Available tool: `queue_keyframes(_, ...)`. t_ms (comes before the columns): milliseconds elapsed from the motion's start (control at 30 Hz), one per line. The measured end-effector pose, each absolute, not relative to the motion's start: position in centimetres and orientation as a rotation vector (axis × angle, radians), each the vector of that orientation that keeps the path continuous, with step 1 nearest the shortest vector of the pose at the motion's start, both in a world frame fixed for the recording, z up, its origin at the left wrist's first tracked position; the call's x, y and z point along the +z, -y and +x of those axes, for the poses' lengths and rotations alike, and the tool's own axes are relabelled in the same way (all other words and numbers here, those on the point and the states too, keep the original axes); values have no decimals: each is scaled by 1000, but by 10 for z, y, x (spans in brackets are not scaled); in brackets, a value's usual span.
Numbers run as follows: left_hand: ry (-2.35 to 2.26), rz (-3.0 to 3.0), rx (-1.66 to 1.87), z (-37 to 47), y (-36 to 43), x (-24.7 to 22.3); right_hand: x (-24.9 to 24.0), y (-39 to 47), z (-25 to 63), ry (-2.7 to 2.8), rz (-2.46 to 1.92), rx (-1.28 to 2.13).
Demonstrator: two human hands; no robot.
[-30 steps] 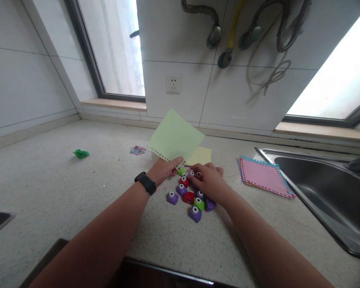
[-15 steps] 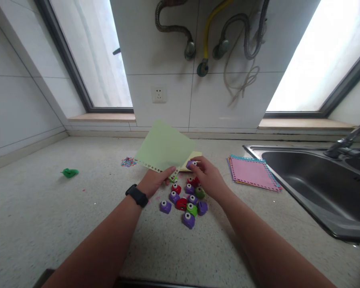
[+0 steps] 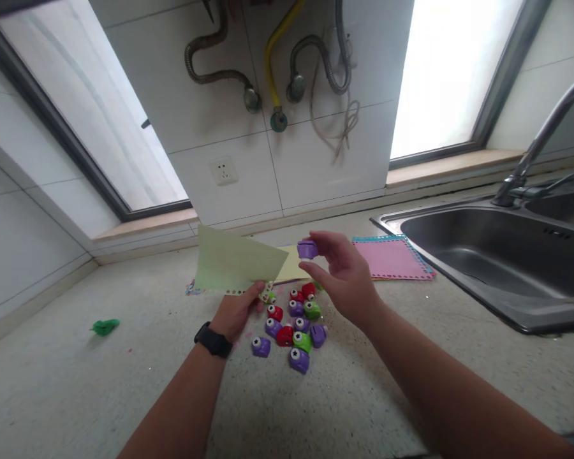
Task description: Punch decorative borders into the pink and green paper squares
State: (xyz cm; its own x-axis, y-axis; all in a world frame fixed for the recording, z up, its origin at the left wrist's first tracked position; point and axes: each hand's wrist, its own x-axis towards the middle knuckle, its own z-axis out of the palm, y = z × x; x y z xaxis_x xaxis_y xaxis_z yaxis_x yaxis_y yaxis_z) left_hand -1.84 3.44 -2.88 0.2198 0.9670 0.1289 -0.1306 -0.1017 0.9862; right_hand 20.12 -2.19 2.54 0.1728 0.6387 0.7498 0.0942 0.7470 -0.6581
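Between the thumb and fingers of my left hand (image 3: pixel 242 309) is a pale green sheet of paper (image 3: pixel 234 260), tilted up, with punched shapes along its lower edge. My right hand (image 3: pixel 347 271) pinches a purple craft punch (image 3: pixel 307 250), raised to the right of the sheet and apart from it. Below, between both hands, several more craft punches lie in a cluster, among them a purple one (image 3: pixel 299 359), a red one (image 3: pixel 284 335) and a green one (image 3: pixel 312 310). A yellow sheet (image 3: pixel 291 264) lies on the counter behind, partly hidden.
A stack of punched paper with a pink sheet (image 3: pixel 395 260) on top lies behind my right hand. Right of it is a steel sink (image 3: pixel 459 274) with a faucet (image 3: pixel 511 188). A crumpled green thing (image 3: pixel 105 327) and small paper bits (image 3: pixel 190 289) lie to the left.
My view has tilted and turned. The purple craft punch in my right hand has been turned over and moved away from the sheet's edge. The pale green sheet has rotated in my left hand.
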Motion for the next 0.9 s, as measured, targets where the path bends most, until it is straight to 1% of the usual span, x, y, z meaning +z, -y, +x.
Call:
queue_keyframes(133, -881, 1306, 1173, -17, -33, -26, 28, 30, 201, 1472, -688, 256)
queue_keyframes(300, -924, 1362, 1190, -17, -33, -26, 31, 36, 201, 1556, -659, 158)
queue_keyframes(467, -1017, 1446, 1184, -18, -34, -28, 33, 38, 201, 1588, -647, 115)
queue_keyframes(900, -994, 1447, 1226, -17, -34, -28, 31, 35, 200, 1605, -639, 79)
